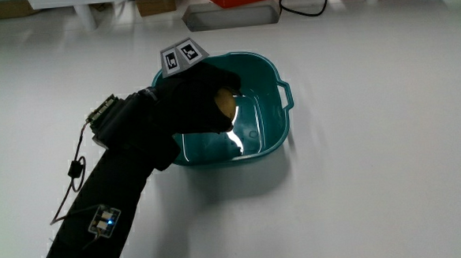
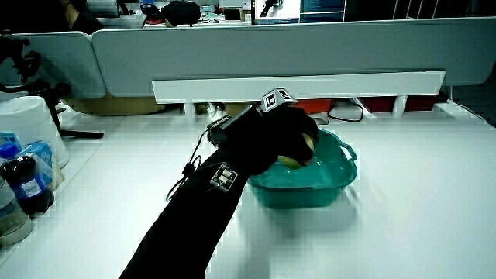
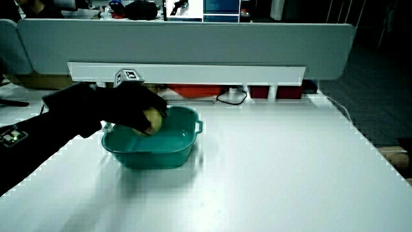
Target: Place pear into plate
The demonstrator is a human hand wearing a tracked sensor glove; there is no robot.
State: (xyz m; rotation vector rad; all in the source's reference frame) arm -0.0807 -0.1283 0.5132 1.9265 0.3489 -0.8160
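Observation:
A teal plastic basin [image 1: 275, 127] with small handles stands on the white table; it shows in both side views [image 2: 333, 180] [image 3: 180, 152]. The hand [image 1: 201, 95] in its black glove is over the basin's inside, fingers curled around a yellow-green pear [image 1: 226, 105]. The pear peeks out between the fingers in both side views [image 2: 308, 144] [image 3: 153, 120], held at about rim height. The patterned cube [image 1: 181, 54] sits on the back of the hand. The forearm [image 1: 115, 190] runs from the basin toward the person.
A low partition [image 2: 294, 85] with a white rail closes the table's end. In a side view, a white bucket [image 2: 31, 124] and plastic bottles [image 2: 27, 182] stand at the table's edge. A cable [image 1: 307, 2] and a grey tray [image 1: 231, 14] lie past the basin.

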